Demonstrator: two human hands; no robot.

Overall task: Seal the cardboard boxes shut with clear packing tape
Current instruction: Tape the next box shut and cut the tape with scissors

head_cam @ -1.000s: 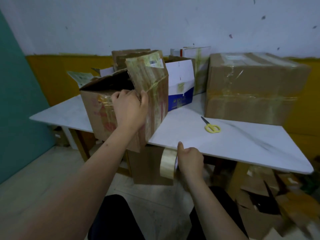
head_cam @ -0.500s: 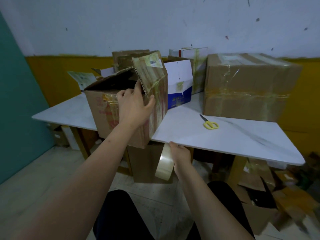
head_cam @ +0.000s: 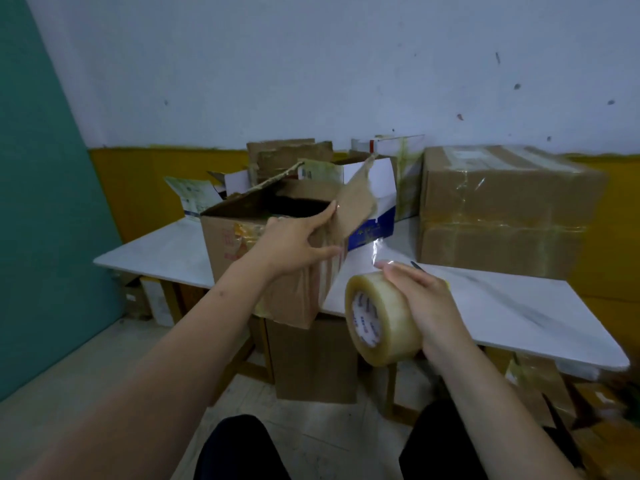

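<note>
dark inside of the open brown cardboard box [head_cam: 242, 244] unreadable; left hand [head_cam: 294, 242] spread flat on its flap, right hand [head_cam: 424, 303] grips the clear packing tape roll [head_cam: 379, 318].

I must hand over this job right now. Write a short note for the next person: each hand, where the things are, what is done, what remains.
Left hand: fingers straight against the open box, at its raised flap.
Right hand: grips the tape roll, a loose end lifted.
The open box sits at the table edge.
Done: the big box on the right is taped.
Left: fold the flaps, tape them.
</note>
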